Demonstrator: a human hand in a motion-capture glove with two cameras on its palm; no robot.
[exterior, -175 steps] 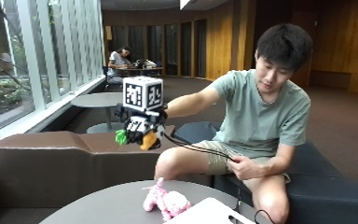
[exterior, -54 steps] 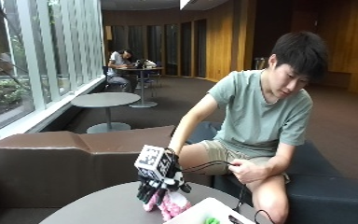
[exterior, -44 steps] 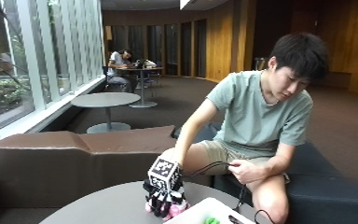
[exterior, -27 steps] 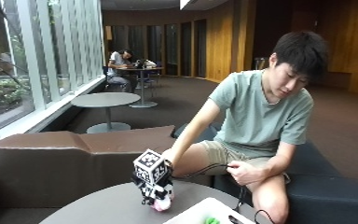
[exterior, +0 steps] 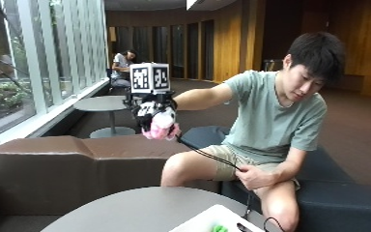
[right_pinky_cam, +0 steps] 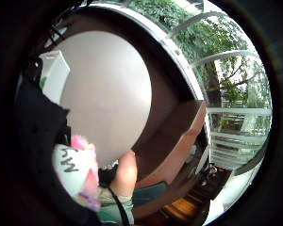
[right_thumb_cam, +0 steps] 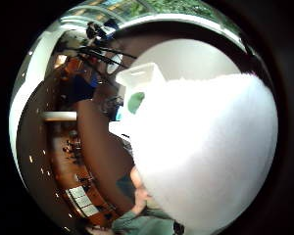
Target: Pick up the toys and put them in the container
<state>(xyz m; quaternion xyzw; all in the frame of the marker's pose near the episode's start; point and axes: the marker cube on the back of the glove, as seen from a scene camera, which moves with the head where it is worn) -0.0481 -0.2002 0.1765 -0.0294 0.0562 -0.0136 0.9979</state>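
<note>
A round grey table (exterior: pixel 140 210) fills the foreground, with a brown cushioned bench (exterior: pixel 63 169) behind it. At the table's near edge sits a white plastic container (exterior: pixel 201 223) with a small green toy (exterior: pixel 220 228) inside. High above the bench, the black-gloved right hand (exterior: pixel 153 112) has its fingers curled round a pink-and-white plush toy (exterior: pixel 160 123), well apart from the container. Dark marks on the plush cannot be read.

Gripping a pink and white plush toy (right_pinky_cam: pixel 78 172) close against the gloved right hand (right_pinky_cam: pixel 37 136), above the round table (right_pinky_cam: pixel 108 99), white container (right_pinky_cam: pixel 52 73) showing alongside.
</note>
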